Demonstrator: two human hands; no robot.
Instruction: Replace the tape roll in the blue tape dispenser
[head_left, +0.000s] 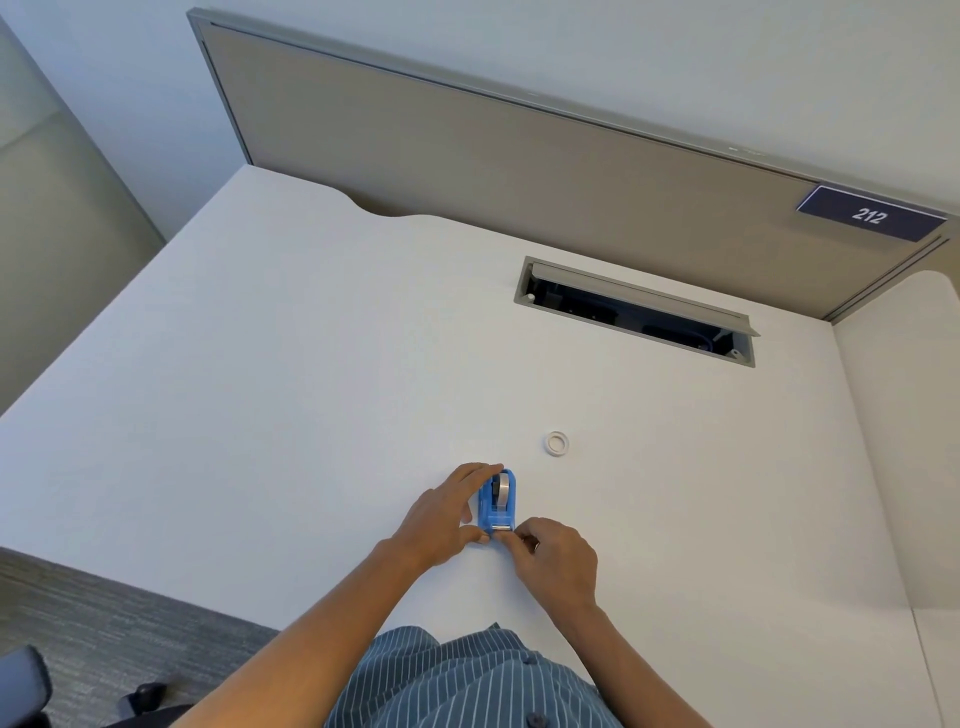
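Observation:
The blue tape dispenser (497, 503) stands on the white desk (291, 395) near its front edge, with a tape roll (502, 487) seated in it. My left hand (445, 512) wraps the dispenser's left side, fingers over its far end and thumb at the near corner. My right hand (556, 558) pinches at the cutter end of the dispenser, fingertips together on what looks like the tape end. A small white ring, an empty tape core (557, 443), lies flat on the desk beyond and to the right of the dispenser.
An open cable tray slot (636, 312) is cut into the desk farther back on the right. A grey partition panel (467, 150) with a "212" sign (870, 214) walls the desk's far edge. The desk's left edge drops to carpet, with a chair part (26, 686) at lower left.

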